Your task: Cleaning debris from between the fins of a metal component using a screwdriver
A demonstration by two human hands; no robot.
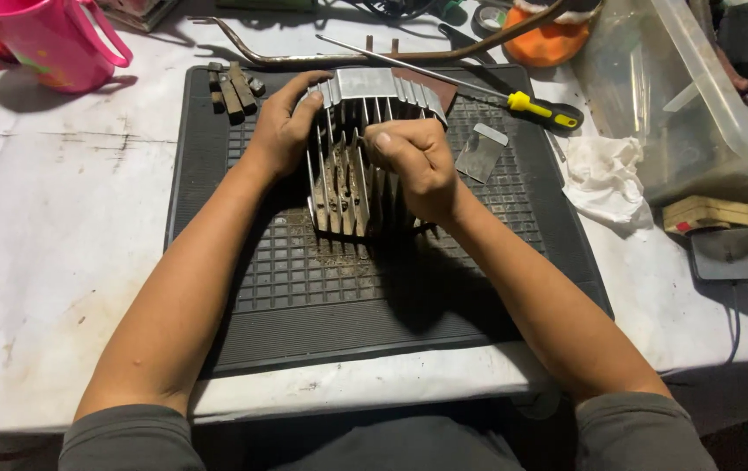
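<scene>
Left hand (284, 129) clamped flat against the left side of the finned metal cylinder (358, 157), fingers curled over its upper corner. Right hand (416, 164) clenched into a fist at the front of the fins, thumb on top — whatever sat inside that fist could not be made out.

Underneath, largest of all, a white covered table (51, 262), stained and scuffed. On it, a black rubber grid mat (339, 305), with grit scattered just below the cylinder. Cylinder itself stood at the mat's upper middle, fins running toward the body, flat top plate facing away.

To the right, off the mat, a clear plastic tub (679, 96). At top left, a pink plastic jug (47, 39). Beside the tub, a crumpled white rag (602, 179). Along the mat's far edge, a long screwdriver with a yellow and black handle (541, 109), shaft pointing left. Just right of the fist, a small flat metal plate (480, 153) — lying on the mat, apart from the cylinder. At the mat's upper left corner, a few short dark metal pieces (233, 89), side by side.
</scene>
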